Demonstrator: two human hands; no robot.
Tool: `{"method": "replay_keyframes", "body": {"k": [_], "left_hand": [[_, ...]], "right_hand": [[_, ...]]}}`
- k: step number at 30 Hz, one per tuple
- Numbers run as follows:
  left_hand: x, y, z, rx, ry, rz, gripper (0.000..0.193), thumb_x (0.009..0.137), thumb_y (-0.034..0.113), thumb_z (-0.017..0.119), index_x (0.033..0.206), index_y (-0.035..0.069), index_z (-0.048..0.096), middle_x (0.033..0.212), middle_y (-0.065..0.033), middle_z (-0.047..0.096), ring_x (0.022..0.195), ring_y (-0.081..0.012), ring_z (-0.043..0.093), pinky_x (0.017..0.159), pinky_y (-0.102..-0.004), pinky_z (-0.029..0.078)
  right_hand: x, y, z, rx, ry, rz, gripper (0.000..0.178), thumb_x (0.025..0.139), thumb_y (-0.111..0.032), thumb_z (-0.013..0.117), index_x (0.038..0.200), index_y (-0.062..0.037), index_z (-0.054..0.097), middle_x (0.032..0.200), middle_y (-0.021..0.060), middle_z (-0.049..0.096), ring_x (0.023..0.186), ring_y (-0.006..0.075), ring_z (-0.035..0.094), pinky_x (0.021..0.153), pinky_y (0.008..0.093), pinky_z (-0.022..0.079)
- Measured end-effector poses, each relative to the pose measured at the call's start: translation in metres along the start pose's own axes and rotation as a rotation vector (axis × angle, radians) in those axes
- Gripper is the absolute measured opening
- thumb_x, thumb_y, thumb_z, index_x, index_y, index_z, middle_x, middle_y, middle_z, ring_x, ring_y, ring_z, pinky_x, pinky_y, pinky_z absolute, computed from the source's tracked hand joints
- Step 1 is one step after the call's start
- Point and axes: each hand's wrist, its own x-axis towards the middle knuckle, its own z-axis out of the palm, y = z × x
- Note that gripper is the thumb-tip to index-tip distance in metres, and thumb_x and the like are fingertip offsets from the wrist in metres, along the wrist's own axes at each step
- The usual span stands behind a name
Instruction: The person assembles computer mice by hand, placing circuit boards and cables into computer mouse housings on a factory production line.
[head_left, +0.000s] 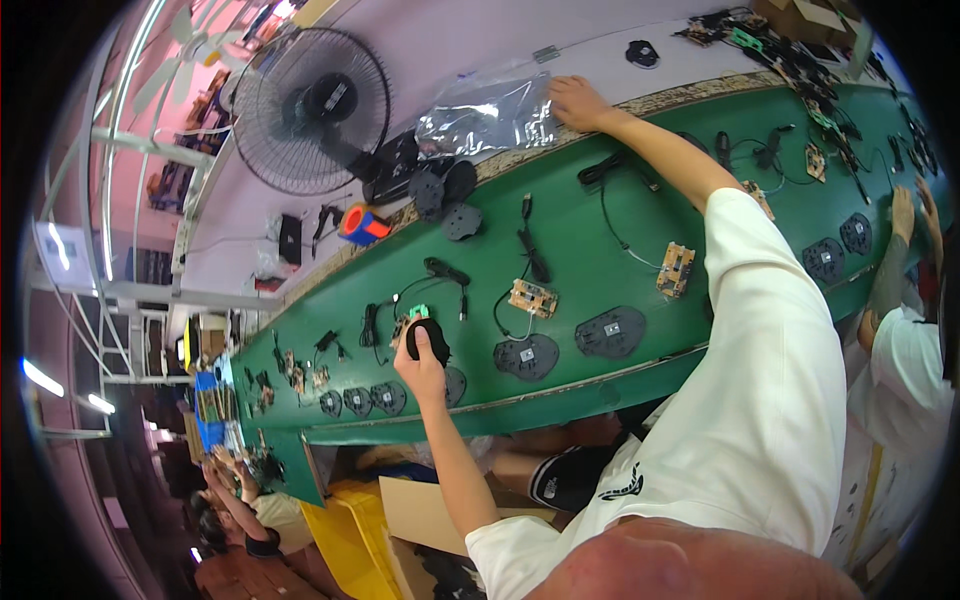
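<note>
My left hand [424, 368] is closed around a black rounded plastic shell [430, 342], thumb on top, above the green belt. Just behind it, partly hidden, is a circuit board with a green part [417, 312]. My right arm reaches across the belt, and my right hand [578, 103] lies at the right end of a clear plastic bag [485, 118] on the far ledge. Its fingers are extended and touch the bag's edge; whether they press on it I cannot tell. Dark grey mouse-shaped bases [526, 357] lie along the near side, with tan circuit boards [533, 298] on cables beyond them.
A black fan [325, 105] stands beyond the ledge, near round dark parts [462, 222] and an orange-and-blue roll [363, 226]. Tangled boards and cables [815, 95] lie far right. A co-worker's hands [903, 212] are at right; another person sits far left. A yellow bin [350, 530] stands below.
</note>
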Motion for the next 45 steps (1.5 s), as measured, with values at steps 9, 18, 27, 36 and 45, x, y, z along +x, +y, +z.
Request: {"method": "replay_keyframes", "body": {"k": [9, 18, 27, 36, 45], "left_hand": [[-0.048, -0.006, -0.067, -1.17, 0.469, -0.75, 0.033, 0.083, 0.016, 0.049, 0.114, 0.007, 0.057, 0.099, -0.0098, 0.064, 0.079, -0.023, 0.063, 0.066, -0.0337, 0.054], [-0.082, -0.03, -0.092, -1.202, 0.328, -0.512, 0.028, 0.084, -0.001, 0.055, 0.112, -0.001, 0.057, 0.105, -0.0119, 0.062, 0.098, -0.0256, 0.061, 0.091, -0.0403, 0.049], [0.017, -0.222, -0.259, -0.596, 1.098, -0.328, 0.045, 0.085, -0.005, 0.067, 0.124, -0.006, 0.045, 0.111, -0.017, 0.062, 0.092, -0.0241, 0.065, 0.079, -0.0313, 0.054], [0.039, -0.333, -0.337, 0.751, 0.799, -0.29, 0.04, 0.085, 0.029, 0.067, 0.118, 0.006, 0.063, 0.112, -0.0187, 0.066, 0.108, -0.0362, 0.062, 0.095, -0.0401, 0.047], [0.038, -0.299, -0.305, 0.776, 0.486, -0.505, 0.067, 0.078, 0.064, 0.064, 0.119, 0.011, 0.067, 0.13, -0.0088, 0.059, 0.13, -0.0235, 0.048, 0.114, -0.055, 0.021]], "right_hand": [[0.002, 0.006, -0.027, -0.09, 0.109, 0.135, 0.032, 0.1, -0.034, 0.044, 0.109, -0.0111, 0.064, 0.119, 0.0114, 0.063, 0.113, 0.0313, 0.056, 0.091, 0.0448, 0.045], [0.065, -0.165, -0.043, 1.321, -0.014, 0.48, 0.026, 0.097, -0.02, 0.056, 0.117, -0.0035, 0.057, 0.081, 0.004, 0.062, 0.064, 0.0081, 0.056, 0.054, 0.0231, 0.044], [0.051, -0.414, -0.027, 1.36, -0.717, -0.229, 0.012, 0.091, -0.012, 0.068, 0.092, -0.0008, 0.068, 0.074, -0.0025, 0.061, 0.064, 0.0029, 0.053, 0.056, 0.0205, 0.043], [0.073, -0.556, 0.017, 1.365, -0.974, -0.311, 0.015, 0.09, -0.011, 0.068, 0.099, 0.0003, 0.063, 0.085, 0.0023, 0.067, 0.082, 0.0081, 0.063, 0.073, 0.0254, 0.051], [0.137, -0.716, 0.099, 1.256, -0.426, -0.701, 0.014, 0.083, -0.015, 0.074, 0.087, -0.0033, 0.068, 0.078, 0.0028, 0.065, 0.07, 0.0112, 0.059, 0.065, 0.0284, 0.047]]}}
